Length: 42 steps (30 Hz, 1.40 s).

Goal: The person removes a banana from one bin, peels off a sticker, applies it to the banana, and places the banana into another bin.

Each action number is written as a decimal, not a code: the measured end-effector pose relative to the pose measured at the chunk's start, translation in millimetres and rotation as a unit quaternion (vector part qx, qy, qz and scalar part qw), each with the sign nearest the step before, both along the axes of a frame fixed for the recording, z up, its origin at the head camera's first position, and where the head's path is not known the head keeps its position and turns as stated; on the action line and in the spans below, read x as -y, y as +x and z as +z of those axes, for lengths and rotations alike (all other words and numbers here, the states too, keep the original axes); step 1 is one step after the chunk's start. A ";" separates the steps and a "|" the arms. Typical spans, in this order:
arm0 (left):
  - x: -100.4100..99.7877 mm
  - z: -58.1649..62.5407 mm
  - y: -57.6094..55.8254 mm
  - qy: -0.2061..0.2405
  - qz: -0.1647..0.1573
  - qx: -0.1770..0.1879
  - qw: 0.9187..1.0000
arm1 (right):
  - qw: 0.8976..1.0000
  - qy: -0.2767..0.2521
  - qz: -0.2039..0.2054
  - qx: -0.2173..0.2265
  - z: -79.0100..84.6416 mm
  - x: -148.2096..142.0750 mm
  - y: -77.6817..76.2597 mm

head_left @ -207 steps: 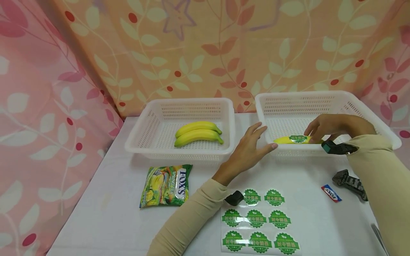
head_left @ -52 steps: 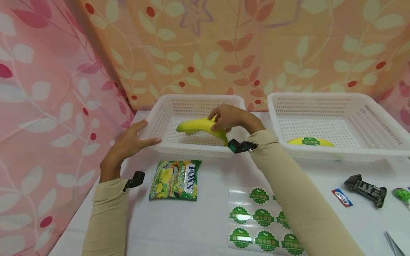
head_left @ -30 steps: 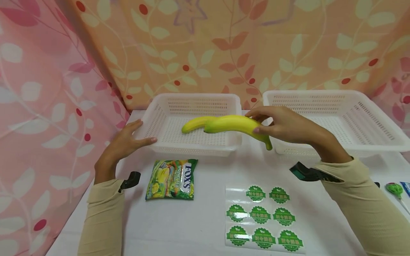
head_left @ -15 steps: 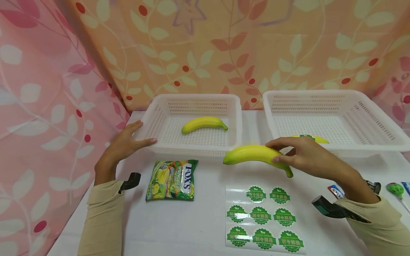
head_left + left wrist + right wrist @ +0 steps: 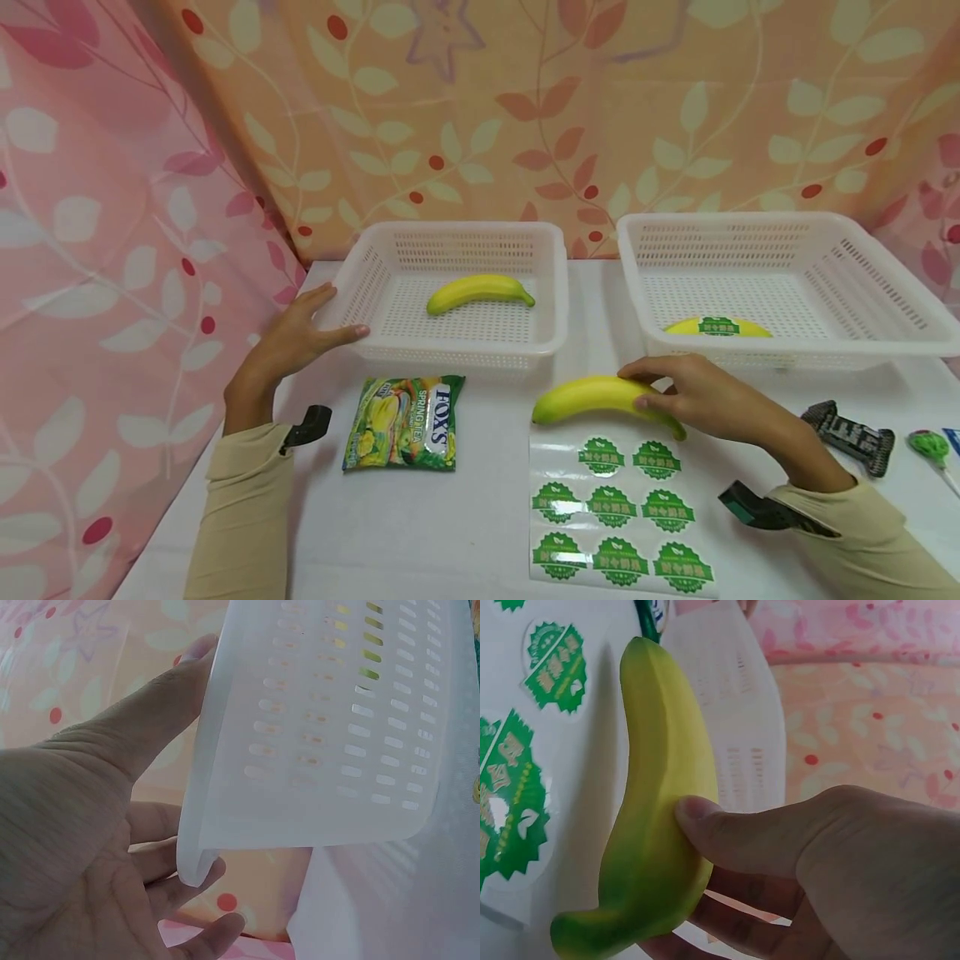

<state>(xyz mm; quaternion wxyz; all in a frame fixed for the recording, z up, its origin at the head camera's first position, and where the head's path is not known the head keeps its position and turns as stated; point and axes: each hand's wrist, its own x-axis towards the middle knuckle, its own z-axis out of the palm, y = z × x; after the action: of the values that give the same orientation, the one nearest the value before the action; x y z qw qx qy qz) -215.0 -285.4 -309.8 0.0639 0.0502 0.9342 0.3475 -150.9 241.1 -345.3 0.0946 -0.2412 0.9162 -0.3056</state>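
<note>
Rear: orange leaf-print curtain (image 5: 525, 125). Left side: pink curtain (image 5: 90, 292). Below: white-covered table (image 5: 375, 533).

Right hand (image 5: 697, 396): clamped on the held banana (image 5: 592, 393) near the stem end, with thumb on one side and fingers on the other, per the right wrist view. Position of held banana: crosswise at the far edge of the label sheet (image 5: 633, 483), in front of the gap between the two baskets; stem toward the right, blunt tip toward the left. Contact between held banana and label sheet: not determinable.

Left hand (image 5: 294, 340): thumb and fingers spread apart at the near left corner of the left basket (image 5: 457, 346), with thumb along the front rim and fingers at the left side.

Inside left basket: second banana (image 5: 480, 293), lying crosswise on the perforated floor. Inside right basket (image 5: 810, 344): third banana (image 5: 753, 329), close to the front wall, with green label (image 5: 718, 326) attached.

On label sheet: eight round green labels (image 5: 611, 507), in rows of two, three and three. In front of left basket: FOX'S candy bag (image 5: 405, 425), lettering sideways. At right: dark ribbed object (image 5: 847, 437), then green lollipop (image 5: 928, 447) and, cut off by the view's edge, blue packet (image 5: 952, 437).
</note>
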 end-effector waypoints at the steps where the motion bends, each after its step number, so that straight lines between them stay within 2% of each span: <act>1: -0.1 0.0 -0.1 -0.003 0.001 0.001 1.000 | 1.000 0.001 0.002 0.001 -2.1 -0.2 -1.1; 5: -0.6 0.3 -0.4 -0.007 -0.004 -0.004 1.000 | 1.000 0.006 0.000 0.008 -9.0 -1.2 -4.4; 13: -3.1 2.3 0.0 -0.029 0.007 -0.002 1.000 | 1.000 0.008 -0.001 0.014 -16.0 -4.2 -7.0; 16: -14.0 6.9 2.5 -0.037 0.008 -0.039 0.999 | 1.000 0.009 -0.006 0.011 -16.5 -4.9 -6.7; 19: -36.2 12.9 8.7 -0.023 -0.003 -0.107 0.994 | 1.000 0.009 -0.011 0.013 -16.9 -5.2 -6.2; 21: -57.3 16.6 15.7 -0.011 -0.025 -0.152 0.988 | 1.000 0.007 -0.013 0.013 -17.5 -5.3 -6.2; 23: -80.4 18.6 24.7 0.010 -0.066 -0.185 0.980 | 1.000 0.007 -0.014 0.012 -18.3 -5.4 -6.4; 25: -104.3 19.7 35.9 0.021 -0.115 -0.198 0.973 | 1.000 0.007 -0.014 0.007 -19.0 -5.5 -6.8; 27: -126.3 17.9 46.3 0.031 -0.169 -0.191 0.966 | 1.000 0.007 -0.015 0.000 -19.6 -5.4 -7.3; 30: -156.1 8.7 59.9 0.026 -0.234 -0.152 0.960 | 1.000 0.011 -0.018 -0.007 -20.0 -5.2 -8.0; 34: -189.3 -14.6 69.4 0.008 -0.305 -0.098 0.947 | 1.000 0.014 -0.021 -0.007 -19.9 -4.9 -8.6; 37: -210.9 -35.7 72.1 -0.014 -0.335 -0.087 0.938 | 1.000 0.013 -0.021 -0.007 -19.8 -5.0 -8.7; 42: -239.9 -68.2 75.1 -0.087 -0.356 -0.104 0.924 | 1.000 0.012 -0.018 -0.009 -20.2 -4.6 -9.0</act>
<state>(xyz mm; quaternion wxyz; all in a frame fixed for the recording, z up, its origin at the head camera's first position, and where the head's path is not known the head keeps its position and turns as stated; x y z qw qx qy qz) -139.9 -45.4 -378.0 0.0902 0.4100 0.8826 0.2116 -159.9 245.7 -365.5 0.0833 -0.2261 0.9249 -0.2941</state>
